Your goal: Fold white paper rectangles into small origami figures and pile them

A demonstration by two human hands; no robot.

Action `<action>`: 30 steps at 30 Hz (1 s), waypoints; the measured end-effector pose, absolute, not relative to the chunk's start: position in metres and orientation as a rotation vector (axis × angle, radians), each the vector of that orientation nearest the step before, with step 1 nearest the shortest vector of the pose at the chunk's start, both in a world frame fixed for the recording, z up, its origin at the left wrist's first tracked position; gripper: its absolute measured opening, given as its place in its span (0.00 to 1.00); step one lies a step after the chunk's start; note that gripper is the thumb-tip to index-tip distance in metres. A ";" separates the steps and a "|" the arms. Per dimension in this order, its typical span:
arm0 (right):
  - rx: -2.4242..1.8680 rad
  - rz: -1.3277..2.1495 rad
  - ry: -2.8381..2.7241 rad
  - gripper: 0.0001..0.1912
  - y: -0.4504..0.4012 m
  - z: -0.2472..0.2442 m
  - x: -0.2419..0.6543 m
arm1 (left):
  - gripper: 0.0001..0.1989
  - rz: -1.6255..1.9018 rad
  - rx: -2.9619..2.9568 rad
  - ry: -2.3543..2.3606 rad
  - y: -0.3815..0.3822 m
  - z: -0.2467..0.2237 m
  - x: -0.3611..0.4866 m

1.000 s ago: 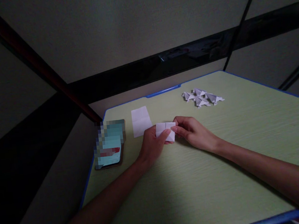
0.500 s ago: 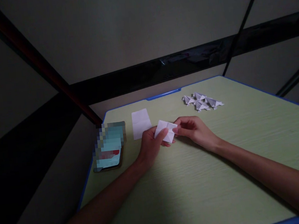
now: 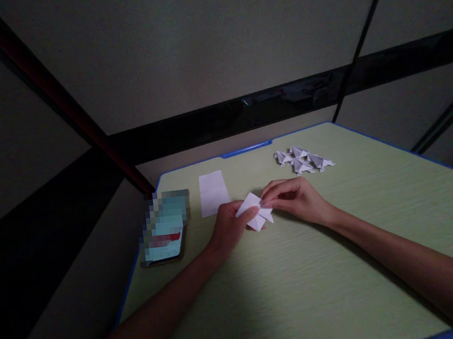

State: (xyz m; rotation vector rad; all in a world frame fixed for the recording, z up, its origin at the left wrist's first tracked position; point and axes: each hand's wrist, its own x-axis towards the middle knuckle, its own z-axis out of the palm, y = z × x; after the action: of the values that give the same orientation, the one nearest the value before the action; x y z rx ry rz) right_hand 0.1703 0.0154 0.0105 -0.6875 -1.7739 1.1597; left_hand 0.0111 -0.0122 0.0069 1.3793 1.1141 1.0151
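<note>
A small piece of folded white paper (image 3: 257, 221) is held between both hands above the table. My left hand (image 3: 230, 224) grips its left side, thumb on top and fingers underneath. My right hand (image 3: 294, 199) pinches its right side between thumb and fingers, where a pointed flap stands out from the lower right edge. Fingertips cover part of the creases. Just beyond my left hand lies a flat white sheet (image 3: 213, 192). Several folded white paper figures (image 3: 301, 160) sit in a cluster beyond my right hand.
A phone (image 3: 165, 227) with a lit, partly pixelated screen lies at the left of the pale green table (image 3: 287, 287). The table has a blue edge and a blue bar (image 3: 246, 149) at the back. A dark-striped panel wall (image 3: 221, 119) rises behind it.
My right fingers have pulled at the paper's right side, and a pointed flap now sticks out there. The paper is turned slightly. The whole view has shifted a little.
</note>
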 end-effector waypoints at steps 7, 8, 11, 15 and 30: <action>-0.910 1.250 -1.549 0.05 0.011 0.009 0.159 | 0.09 1.024 1.384 1.155 -0.014 0.011 0.013; -0.929 1.251 -1.531 0.05 0.010 0.009 0.158 | 0.09 1.023 1.388 1.167 -0.014 0.011 0.013; -0.974 1.283 -1.471 0.05 0.008 0.009 0.157 | 0.09 1.001 1.414 1.221 -0.015 0.012 0.014; -0.989 1.344 -1.389 0.05 0.008 0.010 0.157 | 0.09 1.002 1.425 1.280 -0.016 0.012 0.015; -1.001 1.384 -1.325 0.02 0.008 0.008 0.155 | 0.10 1.024 1.431 1.296 -0.017 0.013 0.016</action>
State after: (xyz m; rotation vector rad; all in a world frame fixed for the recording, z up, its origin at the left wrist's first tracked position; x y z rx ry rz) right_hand 0.1552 0.0085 0.0077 -1.0014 -1.3252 1.3843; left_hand 0.0157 -0.0168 0.0132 1.4311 1.2957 1.0237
